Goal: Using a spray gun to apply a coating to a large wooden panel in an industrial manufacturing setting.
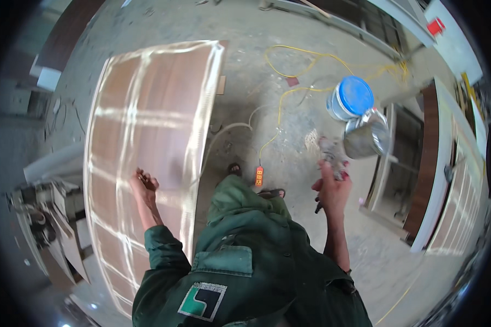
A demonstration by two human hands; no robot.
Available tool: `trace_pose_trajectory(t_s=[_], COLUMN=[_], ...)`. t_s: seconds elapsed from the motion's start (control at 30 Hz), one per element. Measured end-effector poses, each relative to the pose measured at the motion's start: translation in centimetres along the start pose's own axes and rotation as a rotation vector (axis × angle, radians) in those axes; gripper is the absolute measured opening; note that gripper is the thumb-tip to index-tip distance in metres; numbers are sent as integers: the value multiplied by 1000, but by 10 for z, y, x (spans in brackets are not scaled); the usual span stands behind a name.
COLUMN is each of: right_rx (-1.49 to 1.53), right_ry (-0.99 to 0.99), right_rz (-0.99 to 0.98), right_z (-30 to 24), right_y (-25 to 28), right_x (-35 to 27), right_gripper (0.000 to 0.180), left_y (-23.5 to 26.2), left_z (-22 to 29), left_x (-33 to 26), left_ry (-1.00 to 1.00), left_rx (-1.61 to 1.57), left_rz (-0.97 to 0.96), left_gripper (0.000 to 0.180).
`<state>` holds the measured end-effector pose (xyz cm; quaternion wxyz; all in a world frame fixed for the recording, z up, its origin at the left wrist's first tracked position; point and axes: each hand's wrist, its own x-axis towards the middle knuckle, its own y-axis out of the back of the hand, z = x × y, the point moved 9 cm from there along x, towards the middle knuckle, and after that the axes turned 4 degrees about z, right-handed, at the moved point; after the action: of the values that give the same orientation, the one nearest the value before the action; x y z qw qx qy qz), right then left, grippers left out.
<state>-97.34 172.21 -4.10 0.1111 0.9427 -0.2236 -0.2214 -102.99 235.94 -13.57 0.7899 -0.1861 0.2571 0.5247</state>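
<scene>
While the right hand (334, 189) grips ragged wadding (331, 151), a cylindrical tin (363, 139) gleams nearby.

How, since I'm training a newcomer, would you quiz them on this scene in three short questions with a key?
1. True or false: the pale-striped panel is left of the orange power strip.
2. What colour is the cord running to that strip: A blue, B black, or C yellow?
3. Which hand holds the crumpled bundle?

Key: 1 true; 2 C; 3 the right hand.
</scene>
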Motion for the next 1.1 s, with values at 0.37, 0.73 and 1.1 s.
trace_pose_trajectory(t_s=[0.37,0.73,1.1], right_rx=[-408,-657,-363], right_ry=[488,626,593], right_rz=[-762,-1100,-1362], right_z=[-32,-36,8], right_y=[-327,-474,-468], right_x=[0,-37,9], right_gripper=[50,52,54], left_y=[147,186,131], left_z=[-127,-139,-107], left_x=[5,-23,-123], left_ry=[196,51,23], left_rx=[657,374,820], left_rz=[-70,173,474], left_gripper=[40,22,39])
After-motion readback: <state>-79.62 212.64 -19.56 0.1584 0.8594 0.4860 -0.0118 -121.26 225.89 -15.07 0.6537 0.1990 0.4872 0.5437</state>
